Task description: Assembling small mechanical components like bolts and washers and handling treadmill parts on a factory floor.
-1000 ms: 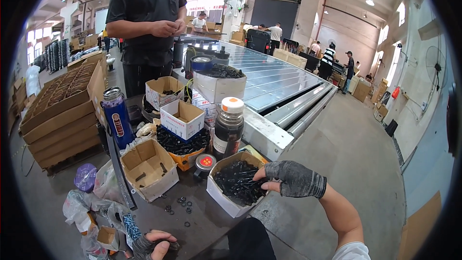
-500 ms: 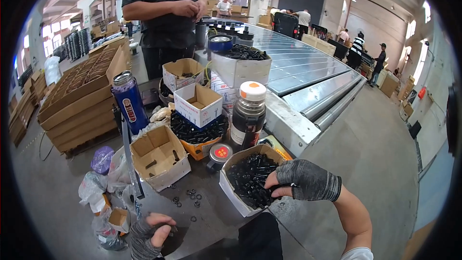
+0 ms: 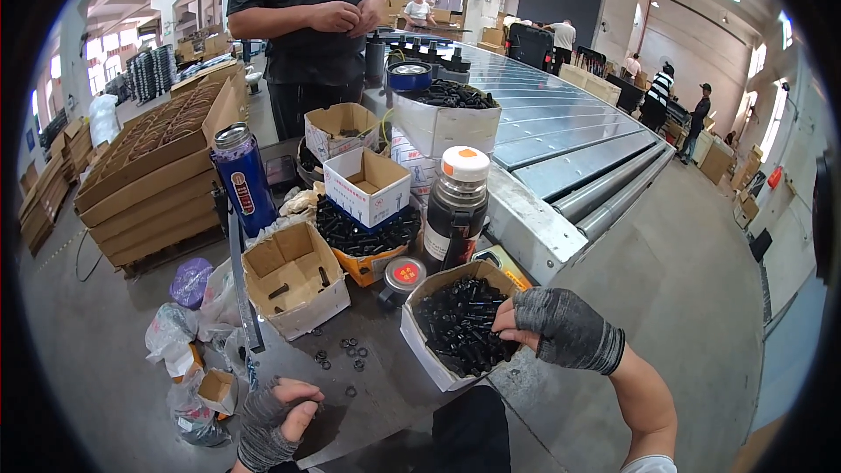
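At white box [image 3: 423, 354], right fingers [image 3: 506, 321], black bolts [image 3: 460, 315]

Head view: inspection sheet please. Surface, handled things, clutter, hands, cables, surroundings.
Surface: dark worktop, with loose dark rings scattered on it.
Handled things: black bolts, heaped in a white-sided box.
Clutter: blue bottle; dark flask with white-and-orange cap; open carton with a few bolts inside.
Right hand: gray fingerless glove, fingers at the bolts; grip unclear.
Left hand: similar glove, fingers curled, near the worktop; contents unclear.
Cables: dark cord on the floor, far left.
Surroundings: co-worker in a dark shirt; metal roller table; stacked brown cartons.
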Tool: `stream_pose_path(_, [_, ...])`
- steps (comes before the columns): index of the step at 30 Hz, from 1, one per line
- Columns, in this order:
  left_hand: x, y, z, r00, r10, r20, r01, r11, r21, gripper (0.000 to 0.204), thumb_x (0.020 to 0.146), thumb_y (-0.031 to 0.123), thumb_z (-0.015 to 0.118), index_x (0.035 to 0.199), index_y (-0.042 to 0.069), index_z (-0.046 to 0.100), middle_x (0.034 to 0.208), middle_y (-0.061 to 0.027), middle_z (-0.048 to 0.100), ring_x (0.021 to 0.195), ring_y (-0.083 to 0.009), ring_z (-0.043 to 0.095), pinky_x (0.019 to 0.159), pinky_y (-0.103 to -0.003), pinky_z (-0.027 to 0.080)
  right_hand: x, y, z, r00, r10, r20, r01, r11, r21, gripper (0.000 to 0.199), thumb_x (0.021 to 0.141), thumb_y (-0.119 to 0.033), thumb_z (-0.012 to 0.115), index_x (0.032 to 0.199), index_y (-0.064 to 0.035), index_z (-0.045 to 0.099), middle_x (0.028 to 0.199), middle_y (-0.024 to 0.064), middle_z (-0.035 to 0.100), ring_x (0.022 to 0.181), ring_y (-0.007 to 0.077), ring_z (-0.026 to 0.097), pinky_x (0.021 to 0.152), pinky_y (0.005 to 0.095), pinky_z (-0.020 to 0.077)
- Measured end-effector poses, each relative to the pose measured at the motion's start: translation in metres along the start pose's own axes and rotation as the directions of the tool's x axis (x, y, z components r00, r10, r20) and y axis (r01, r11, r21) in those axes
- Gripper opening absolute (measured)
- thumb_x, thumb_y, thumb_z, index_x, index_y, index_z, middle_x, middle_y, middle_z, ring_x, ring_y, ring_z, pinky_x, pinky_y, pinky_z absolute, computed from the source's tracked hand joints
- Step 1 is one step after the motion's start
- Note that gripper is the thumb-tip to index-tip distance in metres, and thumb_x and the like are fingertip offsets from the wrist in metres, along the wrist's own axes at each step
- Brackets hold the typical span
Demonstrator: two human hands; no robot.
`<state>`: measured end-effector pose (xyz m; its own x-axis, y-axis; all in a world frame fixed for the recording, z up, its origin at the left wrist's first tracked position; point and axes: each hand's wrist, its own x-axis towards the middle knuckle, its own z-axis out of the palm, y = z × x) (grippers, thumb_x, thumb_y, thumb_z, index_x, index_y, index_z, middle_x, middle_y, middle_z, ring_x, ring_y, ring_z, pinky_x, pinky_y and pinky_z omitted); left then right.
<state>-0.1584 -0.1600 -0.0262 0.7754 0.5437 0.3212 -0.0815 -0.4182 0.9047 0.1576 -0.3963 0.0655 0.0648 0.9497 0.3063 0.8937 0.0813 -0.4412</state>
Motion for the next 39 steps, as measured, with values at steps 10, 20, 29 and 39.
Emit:
stream_pose_path(10, [0.009,-0.003,-0.007,0.98,0.2,0.016,-0.197,0.939,0.283,0.02,0.083,0.0,0.07,0.101,0.006,0.066,0.09,-0.0104,0.068,0.082,-0.0273,0.067,0.074,-0.035,0.052,-0.005,-0.011,0.013,0.999,0.022,0.043,-0.023,1.0,0.012,0.014,0.086,-0.007,0.072,0.098,-0.0059,0.067,0.099,0.0105,0.068,0.091,0.0293,0.067,0.08,0.0375,0.0541])
stream_pose_path(20, [0.024,-0.019,-0.014,0.944,0.294,0.151,-0.323,0.731,0.602,0.023,0.084,0.008,0.072,0.107,0.009,0.068,0.102,-0.0097,0.066,0.092,-0.0286,0.066,0.079,-0.037,0.054,-0.001,-0.019,0.014,0.997,0.07,-0.026,-0.071,0.997,-0.037,0.015,0.084,-0.008,0.073,0.097,-0.0064,0.065,0.097,0.0096,0.067,0.087,0.0303,0.067,0.077,0.038,0.0538])
stream_pose_path(29, [0.045,-0.009,-0.015,0.968,0.171,0.182,-0.25,0.687,0.682,0.025,0.086,0.012,0.07,0.11,0.007,0.067,0.107,-0.0152,0.065,0.098,-0.0343,0.066,0.081,-0.042,0.055,-0.012,-0.087,0.029,0.987,-0.154,0.051,0.157,0.985,-0.076,0.024,0.085,-0.012,0.069,0.108,-0.0098,0.066,0.1,0.0111,0.066,0.08,0.0267,0.066,0.072,0.037,0.0531])
stream_pose_path(39, [0.042,-0.006,-0.023,0.94,0.281,0.195,-0.342,0.765,0.546,0.033,0.085,0.009,0.071,0.117,0.006,0.065,0.112,-0.0148,0.065,0.102,-0.0341,0.065,0.087,-0.042,0.054,0.049,-0.069,0.18,0.973,0.0,-0.232,-0.054,0.973,-0.226,0.046,0.086,-0.015,0.065,0.128,-0.0002,0.055,0.125,0.0189,0.057,0.11,0.0337,0.057,0.094,0.0436,0.0459])
